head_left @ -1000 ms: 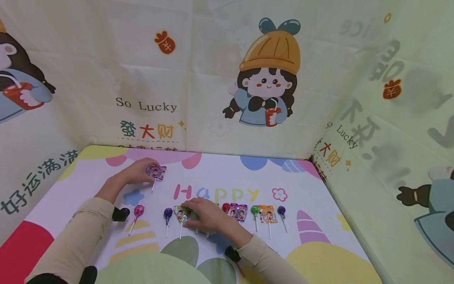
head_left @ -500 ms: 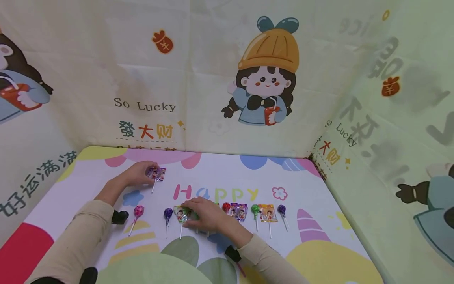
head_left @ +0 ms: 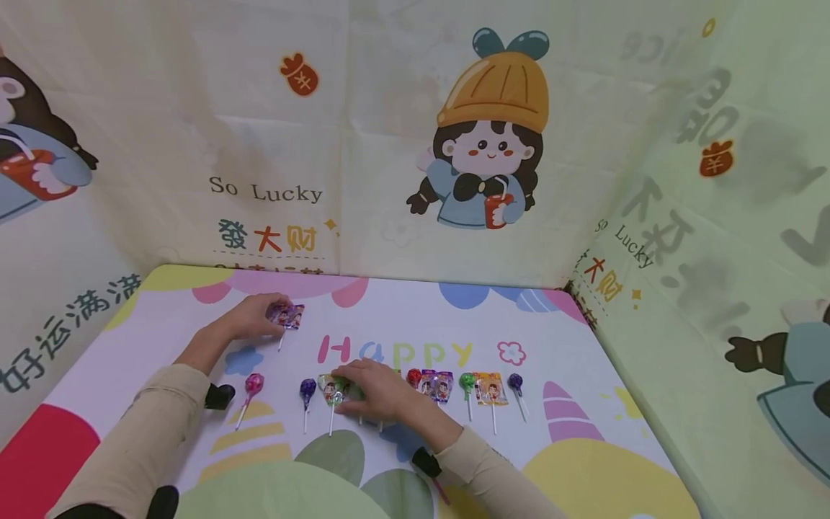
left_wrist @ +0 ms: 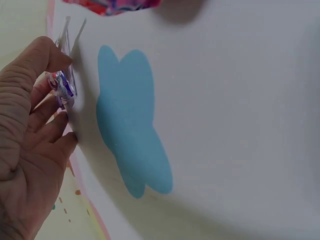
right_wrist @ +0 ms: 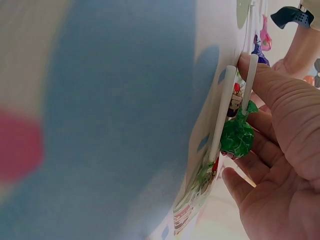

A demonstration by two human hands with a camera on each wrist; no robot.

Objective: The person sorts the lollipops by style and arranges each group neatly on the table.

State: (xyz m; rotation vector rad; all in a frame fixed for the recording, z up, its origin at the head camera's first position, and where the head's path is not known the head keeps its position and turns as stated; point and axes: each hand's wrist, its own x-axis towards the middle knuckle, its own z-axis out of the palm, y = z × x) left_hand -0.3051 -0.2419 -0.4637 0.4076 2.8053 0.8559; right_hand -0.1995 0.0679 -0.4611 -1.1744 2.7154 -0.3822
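Note:
In the head view my left hand (head_left: pixel 258 316) pinches a purple-wrapped lollipop (head_left: pixel 288 316) at the far left, stick towards me. The left wrist view shows the thumb and curled fingers around its shiny purple wrapper (left_wrist: pixel 64 89). My right hand (head_left: pixel 376 389) lies over the row of lollipops, its thumb and forefinger around a flat green-wrapped lollipop (head_left: pixel 331 389). Seen from the right wrist, a round green lollipop (right_wrist: pixel 237 135) sits under the palm beside the fingers. Another flat lollipop (right_wrist: pixel 192 200) lies past the fingertips, partly hidden from the head view.
Left of the right hand lie a dark purple lollipop (head_left: pixel 308 391) and a pink one (head_left: pixel 253 385). To its right are a red lollipop (head_left: pixel 413 378), a purple packet (head_left: pixel 436 386), a green one (head_left: pixel 467 385), an orange packet (head_left: pixel 490 390) and another purple one (head_left: pixel 515 383). Printed cloth surrounds the table.

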